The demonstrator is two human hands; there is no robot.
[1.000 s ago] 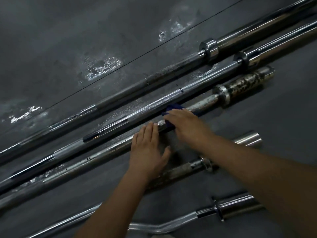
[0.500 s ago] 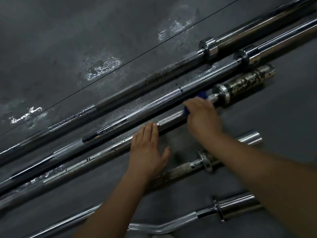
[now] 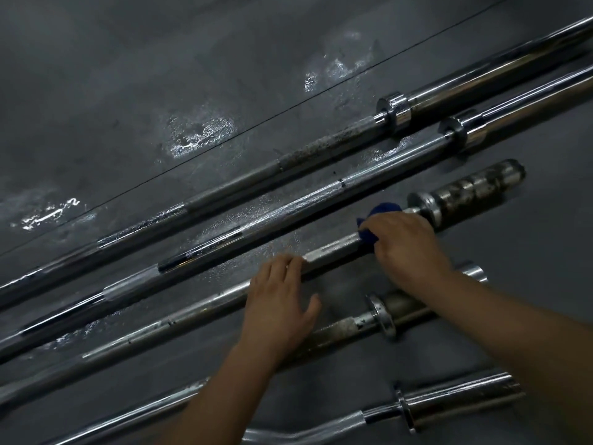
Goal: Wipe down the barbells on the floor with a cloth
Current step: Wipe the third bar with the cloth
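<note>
Several barbells lay side by side on the dark floor (image 3: 134, 75), all slanting from seven o'clock up toward two o'clock. The right hand (image 3: 406, 244) was curled over a blue cloth (image 3: 377, 220), grasping it around the shaft of the third barbell (image 3: 199, 313) counted from the top, just short of the collar (image 3: 425, 205) and the rust-mottled sleeve (image 3: 475, 187) at two o'clock of the hand. Only a fold of the cloth showed, at ten o'clock of the knuckles. The left hand (image 3: 279, 300) lay flat, fingers straight and gripping nothing, its fingertips (image 3: 288, 263) pressing on the same shaft at eight o'clock of the right hand, seemingly to keep the bar from rolling. As a judgement, the work looked partway through: the cloth sat near one end of this bar, so that stretch seemed to be in hand, while the long run of shaft toward seven o'clock showed dull and spotted and probably remained to be done. The second barbell (image 3: 321, 197) gleamed, and wet streaks lay on the floor beside it, which may mean it had been wiped, though that cannot be settled from the view. The top barbell (image 3: 256, 178) carried speckled patches. The short rusty bar (image 3: 353, 326) under the left wrist and the curved bar (image 3: 321, 431) at six o'clock looked untouched, so more than half the job likely lay ahead.
</note>
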